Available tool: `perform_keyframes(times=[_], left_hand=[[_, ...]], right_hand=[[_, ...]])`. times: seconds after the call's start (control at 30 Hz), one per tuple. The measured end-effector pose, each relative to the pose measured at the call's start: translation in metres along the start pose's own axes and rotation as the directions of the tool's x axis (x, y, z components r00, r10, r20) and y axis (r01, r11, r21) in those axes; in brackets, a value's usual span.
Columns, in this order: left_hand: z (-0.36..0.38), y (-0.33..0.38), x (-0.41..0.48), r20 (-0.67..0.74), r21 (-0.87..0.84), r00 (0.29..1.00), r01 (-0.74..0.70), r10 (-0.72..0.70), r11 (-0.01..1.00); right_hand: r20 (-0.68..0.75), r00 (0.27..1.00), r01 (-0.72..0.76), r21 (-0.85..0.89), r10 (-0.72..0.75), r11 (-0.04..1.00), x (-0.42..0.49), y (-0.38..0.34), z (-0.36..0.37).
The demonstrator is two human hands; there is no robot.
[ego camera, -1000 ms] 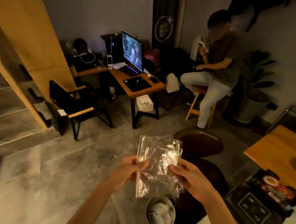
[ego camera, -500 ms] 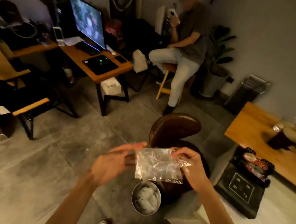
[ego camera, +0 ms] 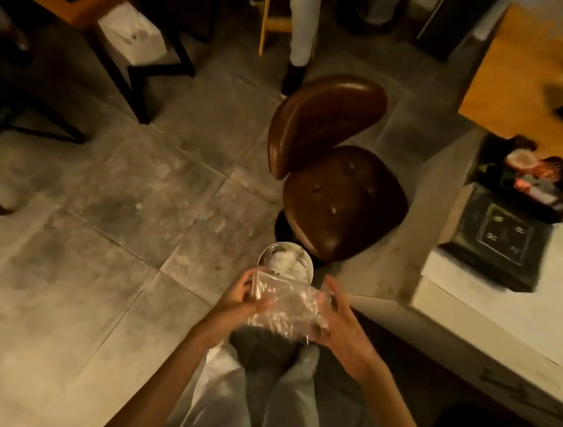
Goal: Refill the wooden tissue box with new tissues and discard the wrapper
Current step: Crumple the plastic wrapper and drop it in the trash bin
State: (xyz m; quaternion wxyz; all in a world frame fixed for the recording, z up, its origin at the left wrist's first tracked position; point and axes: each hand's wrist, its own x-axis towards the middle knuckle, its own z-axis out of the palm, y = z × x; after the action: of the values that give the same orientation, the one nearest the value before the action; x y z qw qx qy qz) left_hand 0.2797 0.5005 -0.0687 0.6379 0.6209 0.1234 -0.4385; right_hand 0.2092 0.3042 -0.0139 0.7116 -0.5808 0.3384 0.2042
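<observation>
Grey concrete floor tiles (ego camera: 129,205) fill most of the view, with a brown leather swivel chair (ego camera: 338,184) standing ahead and a pale counter (ego camera: 489,323) running along the right side. Just this side of the chair's base sits a small round metal bin (ego camera: 285,263), its mouth open upward and white crumpled waste showing inside.

Both hands are held out in front of the body, slightly apart, with a crinkled clear plastic wrapper (ego camera: 285,305) stretched between them. The left hand (ego camera: 238,304) pinches the wrapper's left edge with thumb and fingers. The right hand (ego camera: 345,326) has its fingers spread and only its thumb side meets the wrapper's right edge; how firmly it grips cannot be told through the blur. The wrapper lies roughly flat, its long axis running left to right and dipping a little toward the right hand, its far edge overlapping the near rim of the bin from above.

Half a second ago the wrapper was also held wide between the hands, but higher in the view and clear of the bin's rim, while the head looked across the room at a desk with a lit monitor. Now the view tips steeply down, so that the monitor is gone from sight. Light grey trousers (ego camera: 275,405) and dark shoes (ego camera: 270,350) show beneath the hands, and a dark green box (ego camera: 497,241) rests on the counter.
</observation>
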Motion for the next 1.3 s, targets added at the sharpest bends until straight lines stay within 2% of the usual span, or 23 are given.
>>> perform_keyframes(times=[0.1, 0.17, 0.23, 0.33, 0.47, 0.53, 0.6, 0.63, 0.67, 0.7, 0.77, 0.83, 0.87, 0.9, 0.97, 1.03, 1.13, 1.17, 1.23, 1.3], left_hand=[[-0.004, -0.057, 0.061, 0.019, -0.045, 0.994, 0.111, -0.11, 0.993], [-0.008, -0.096, 0.116, -0.047, -0.079, 0.985, 0.163, -0.166, 0.984], [-0.012, -0.132, 0.179, -0.147, -0.074, 0.973, 0.169, -0.179, 0.983], [-0.019, -0.184, 0.274, -0.241, 0.034, 0.966, 0.106, -0.094, 0.994], [-0.035, -0.246, 0.371, -0.345, 0.359, 0.929, -0.001, 0.134, 0.933], [-0.043, -0.279, 0.41, -0.29, 0.613, 0.932, 0.005, 0.218, 0.79], [-0.046, -0.306, 0.436, -0.218, 0.828, 0.941, 0.038, 0.258, 0.559], [-0.046, -0.317, 0.443, -0.183, 0.892, 0.938, 0.032, 0.295, 0.451], [-0.046, -0.325, 0.447, -0.141, 0.938, 0.932, 0.019, 0.333, 0.345], [-0.046, -0.333, 0.451, -0.086, 0.958, 0.935, -0.017, 0.345, 0.286], [-0.046, -0.345, 0.458, 0.024, 0.986, 0.938, -0.079, 0.345, 0.146], [-0.046, -0.353, 0.463, 0.101, 0.989, 0.921, -0.135, 0.376, 0.064], [-0.045, -0.355, 0.467, 0.115, 0.985, 0.911, -0.155, 0.396, 0.072], [-0.044, -0.357, 0.471, 0.106, 0.982, 0.918, -0.158, 0.383, 0.107], [-0.042, -0.361, 0.482, 0.102, 0.989, 0.966, -0.123, 0.236, 0.079], [-0.037, -0.36, 0.489, 0.071, 0.994, 0.985, -0.083, 0.159, 0.07], [-0.03, -0.361, 0.482, 0.052, 0.992, 0.989, -0.068, 0.142, 0.11], [-0.031, -0.361, 0.478, 0.061, 0.992, 0.987, -0.076, 0.15, 0.101], [-0.034, -0.352, 0.462, 0.12, 0.988, 0.947, -0.144, 0.298, 0.058], [-0.04, -0.336, 0.442, 0.219, 0.974, 0.934, -0.229, 0.283, 0.001]], right_hand=[[-0.233, 0.971, 0.006, -0.164, -0.045, 0.986, 0.077, 0.084, -0.021], [-0.313, 0.948, -0.002, -0.206, -0.064, 0.978, 0.134, 0.123, -0.026], [-0.36, 0.92, 0.057, -0.269, -0.155, 0.962, 0.195, 0.158, -0.032], [-0.371, 0.886, 0.108, -0.418, -0.278, 0.902, 0.283, 0.215, -0.037], [-0.321, 0.83, 0.179, -0.621, -0.455, 0.763, 0.391, 0.294, -0.05], [-0.239, 0.83, 0.176, -0.745, -0.505, 0.643, 0.437, 0.327, -0.06], [-0.229, 0.835, 0.084, -0.845, -0.501, 0.528, 0.468, 0.352, -0.067], [-0.218, 0.813, 0.031, -0.909, -0.54, 0.415, 0.478, 0.363, -0.069], [-0.201, 0.793, -0.029, -0.955, -0.576, 0.294, 0.485, 0.371, -0.069], [-0.193, 0.781, -0.069, -0.972, -0.595, 0.224, 0.486, 0.373, -0.065], [-0.111, 0.772, -0.061, -0.993, -0.625, 0.101, 0.485, 0.378, -0.055], [-0.01, 0.783, -0.045, -0.998, -0.622, -0.04, 0.484, 0.389, -0.05], [0.002, 0.795, -0.058, -0.995, -0.607, -0.08, 0.488, 0.397, -0.053], [-0.02, 0.805, -0.093, -0.991, -0.593, -0.093, 0.493, 0.406, -0.057], [-0.064, 0.833, -0.14, -0.985, -0.55, -0.097, 0.507, 0.421, -0.066], [-0.081, 0.874, -0.155, -0.981, -0.478, -0.119, 0.518, 0.424, -0.069], [-0.136, 0.89, -0.19, -0.978, -0.434, -0.083, 0.518, 0.416, -0.061], [-0.151, 0.893, -0.194, -0.979, -0.424, -0.059, 0.514, 0.412, -0.057], [-0.138, 0.891, -0.164, -0.986, -0.432, -0.023, 0.499, 0.399, -0.051], [-0.123, 0.909, -0.129, -0.992, -0.397, 0.012, 0.479, 0.378, -0.046]])
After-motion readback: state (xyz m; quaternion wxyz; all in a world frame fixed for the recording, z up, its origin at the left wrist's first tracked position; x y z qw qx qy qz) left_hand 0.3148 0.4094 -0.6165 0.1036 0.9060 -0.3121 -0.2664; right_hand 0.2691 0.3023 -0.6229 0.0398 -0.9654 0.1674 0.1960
